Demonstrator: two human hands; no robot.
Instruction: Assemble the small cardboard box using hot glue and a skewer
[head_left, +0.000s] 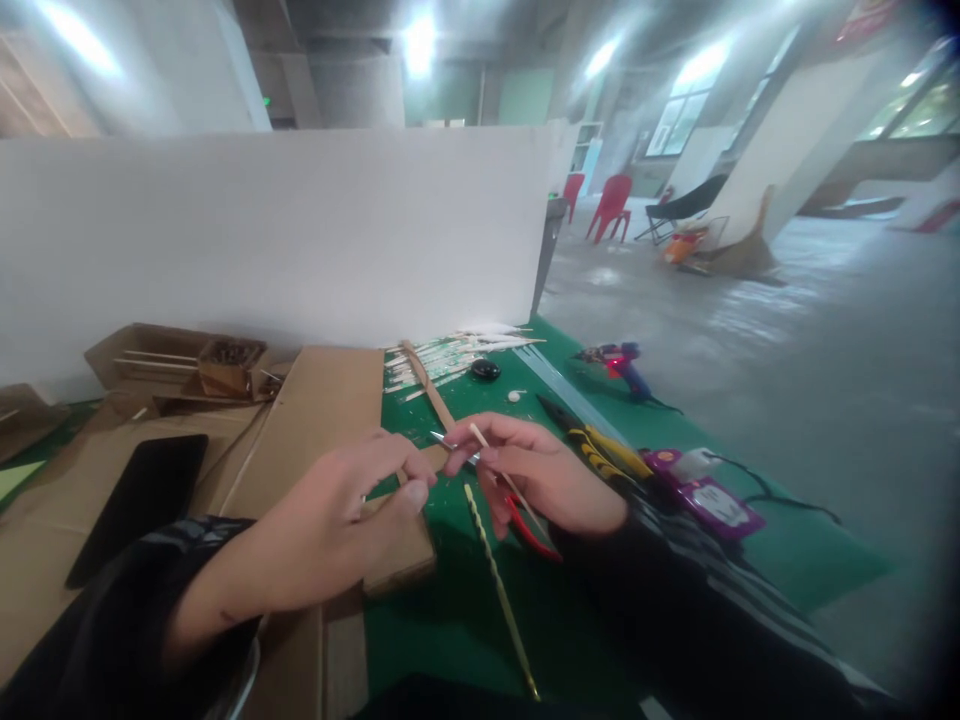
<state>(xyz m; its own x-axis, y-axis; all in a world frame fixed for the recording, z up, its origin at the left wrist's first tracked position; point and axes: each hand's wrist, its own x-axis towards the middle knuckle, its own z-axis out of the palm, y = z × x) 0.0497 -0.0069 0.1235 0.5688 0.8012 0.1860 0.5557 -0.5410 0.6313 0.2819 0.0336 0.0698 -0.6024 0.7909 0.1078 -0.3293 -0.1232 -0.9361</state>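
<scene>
A thin pale wooden stick (pixel 517 490) is pinched between the thumb and fingers of my right hand (pixel 544 470), slanting across the palm. Scissors with red handles (pixel 536 540) show under that hand, their metal tips pointing past the fingers; whether the hand touches them I cannot tell. To its left, my left hand (pixel 352 510) is curled, thumb and forefinger close together; what they hold, if anything, is hidden. Beneath it sits a small cardboard block (pixel 405 560). A gold twist drill bit (pixel 495 580) lies on the green tabletop between the hands and my body.
Many pale sticks (pixel 450 355) lie at the back, beside a round black object (pixel 486 369). Pliers (pixel 600 445), a purple power strip (pixel 705 490) and a glue gun (pixel 619 365) are right. A phone (pixel 142 500) lies on cardboard (pixel 322 400), left. A white panel (pixel 285 230) stands behind.
</scene>
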